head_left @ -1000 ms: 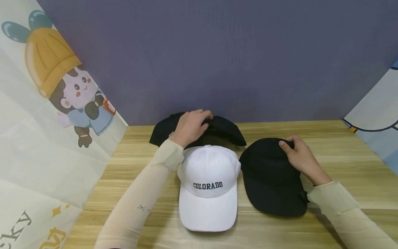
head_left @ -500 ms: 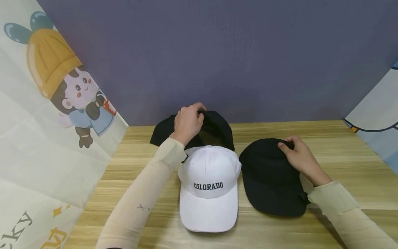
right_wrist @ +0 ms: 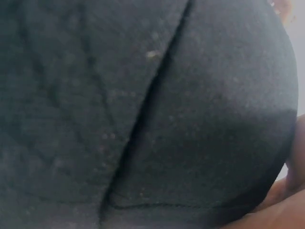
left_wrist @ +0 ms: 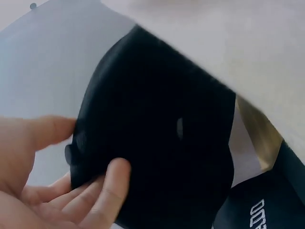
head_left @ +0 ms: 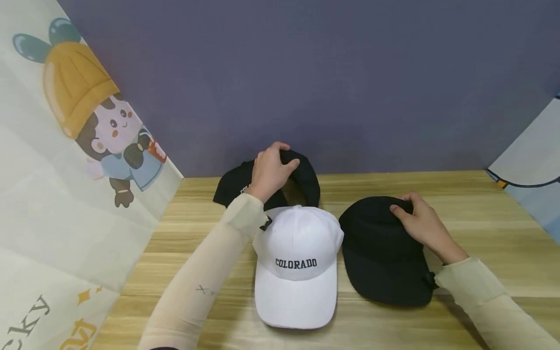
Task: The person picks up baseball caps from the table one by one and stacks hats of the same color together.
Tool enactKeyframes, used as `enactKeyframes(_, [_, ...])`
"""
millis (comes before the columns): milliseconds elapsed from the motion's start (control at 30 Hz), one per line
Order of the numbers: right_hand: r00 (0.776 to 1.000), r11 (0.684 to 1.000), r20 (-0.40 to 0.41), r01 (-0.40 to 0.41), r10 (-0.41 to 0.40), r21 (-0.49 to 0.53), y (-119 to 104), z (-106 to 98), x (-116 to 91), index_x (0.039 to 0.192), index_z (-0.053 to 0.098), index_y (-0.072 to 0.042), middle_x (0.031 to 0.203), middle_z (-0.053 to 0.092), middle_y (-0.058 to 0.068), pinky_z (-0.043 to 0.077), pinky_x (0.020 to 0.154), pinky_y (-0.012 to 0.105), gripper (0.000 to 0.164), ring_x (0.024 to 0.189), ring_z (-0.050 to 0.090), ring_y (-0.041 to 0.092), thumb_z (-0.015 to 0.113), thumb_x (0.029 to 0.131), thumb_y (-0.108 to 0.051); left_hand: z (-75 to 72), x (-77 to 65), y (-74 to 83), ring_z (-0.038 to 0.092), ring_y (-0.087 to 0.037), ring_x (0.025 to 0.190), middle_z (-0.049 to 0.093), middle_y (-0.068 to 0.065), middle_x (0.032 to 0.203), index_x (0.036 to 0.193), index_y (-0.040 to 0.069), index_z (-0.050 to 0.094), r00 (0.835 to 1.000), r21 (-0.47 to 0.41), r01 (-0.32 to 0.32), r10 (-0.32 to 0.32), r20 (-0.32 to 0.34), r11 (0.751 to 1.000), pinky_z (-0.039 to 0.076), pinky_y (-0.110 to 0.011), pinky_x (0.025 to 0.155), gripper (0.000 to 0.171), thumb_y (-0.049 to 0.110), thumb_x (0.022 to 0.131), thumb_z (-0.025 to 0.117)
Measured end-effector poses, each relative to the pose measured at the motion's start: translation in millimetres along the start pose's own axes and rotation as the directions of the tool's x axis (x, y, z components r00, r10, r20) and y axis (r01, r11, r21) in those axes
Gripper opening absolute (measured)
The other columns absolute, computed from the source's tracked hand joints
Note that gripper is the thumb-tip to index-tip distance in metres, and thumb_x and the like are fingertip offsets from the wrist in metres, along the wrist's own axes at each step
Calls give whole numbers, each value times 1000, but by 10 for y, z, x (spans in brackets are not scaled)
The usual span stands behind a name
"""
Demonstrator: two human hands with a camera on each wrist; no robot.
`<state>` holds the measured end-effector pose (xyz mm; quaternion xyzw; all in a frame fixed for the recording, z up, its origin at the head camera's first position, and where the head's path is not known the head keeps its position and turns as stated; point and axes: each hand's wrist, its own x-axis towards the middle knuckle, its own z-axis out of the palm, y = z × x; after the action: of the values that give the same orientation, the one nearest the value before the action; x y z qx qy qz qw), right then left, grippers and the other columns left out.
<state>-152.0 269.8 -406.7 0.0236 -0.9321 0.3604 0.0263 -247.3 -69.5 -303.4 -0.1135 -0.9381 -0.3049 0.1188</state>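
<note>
The left hand (head_left: 271,170) is gripping the rear cap (head_left: 307,170), a black one, near its top button; in the left wrist view its thumb is lying at the crown's edge and its fingers are pressing the cloth. A black lettered cap (head_left: 234,184) is showing just left of that hand, although the hand is hiding where one cap is ending and the other beginning. The right hand (head_left: 423,221) is pinching the right cap (head_left: 380,248), also black, by its crown, thumb on top; its brim is pointing toward the person. Between the arms, the white cap (head_left: 295,272) is sitting on the wooden tabletop (head_left: 477,214), just beside the right cap, its black "COLORADO" lettering facing the person. A purple-grey wall (head_left: 350,82) is rising behind, and a pale sheet (head_left: 57,204) is bearing a cartoon figure (head_left: 115,131) at the left.
</note>
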Motion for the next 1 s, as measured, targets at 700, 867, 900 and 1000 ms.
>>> enactKeyframes(700, [999, 999, 7, 37, -37, 7, 13, -16, 1, 126, 34, 0, 120, 43, 24, 37, 77, 49, 62, 101, 47, 38, 37, 93, -53, -33, -11, 156, 31, -11, 39, 41, 5, 55, 122, 27, 55, 882, -73, -390, 350, -314, 918, 30, -27, 49, 41, 5, 89, 49])
enactKeyframes(867, [999, 999, 16, 43, -43, 3, 16, -9, 6, 128, 33, 1, 123, 42, 27, 37, 79, 50, 64, 103, 46, 41, 36, 94, -53, -81, -42, 254, 30, -12, 47, 39, 5, 61, 119, 23, 59, 824, -42, -496, 455, -336, 867, 28, -29, 51, 42, -1, 88, 43])
enactKeyframes(900, [999, 999, 18, 44, -44, 3, 17, -9, 6, 129, 33, 2, 123, 41, 27, 37, 79, 51, 64, 103, 46, 41, 36, 94, -53, -90, -46, 277, 30, -13, 49, 40, 5, 62, 118, 22, 59, 812, -40, -517, 476, -338, 855, 27, -29, 51, 42, -2, 88, 42])
enactKeyframes(1000, [999, 999, 15, 50, -50, 5, 15, -6, 6, 129, 32, 2, 123, 42, 27, 37, 80, 51, 64, 104, 46, 41, 36, 94, -52, -124, -54, 354, 31, -11, 55, 47, 5, 70, 116, 21, 61, 779, -45, -570, 523, -344, 820, 28, -29, 53, 43, -3, 88, 38])
